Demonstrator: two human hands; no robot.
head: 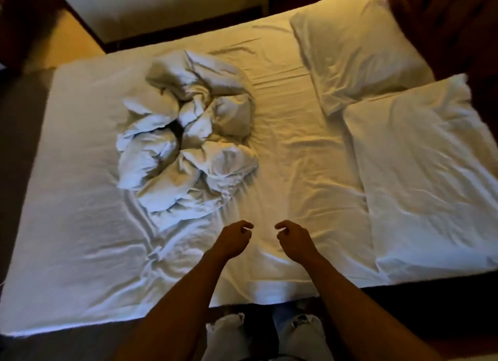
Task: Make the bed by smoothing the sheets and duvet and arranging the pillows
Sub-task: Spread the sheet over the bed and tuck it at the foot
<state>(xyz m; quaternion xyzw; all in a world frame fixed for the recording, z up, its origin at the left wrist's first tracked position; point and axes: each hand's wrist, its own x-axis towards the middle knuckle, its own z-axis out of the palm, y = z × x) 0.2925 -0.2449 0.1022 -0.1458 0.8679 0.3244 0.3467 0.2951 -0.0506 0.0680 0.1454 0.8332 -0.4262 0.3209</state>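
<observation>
Duvet (186,142) sits bunched mid-bed, pillows (420,172) beyond it toward headboard. Left hand (233,239) & right hand (295,238) hover loosely curled, holding nothing, just near-side of duvet. Prob best: grab duvet edges, not the lump, then spread flat.

A dark wooden headboard (442,18) and tan floor (67,37) border the scene.

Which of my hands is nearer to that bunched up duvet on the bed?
Left. The left hand hangs just below the bunched duvet, near its lower edge. The right hand is farther off to the duvet's right.
</observation>
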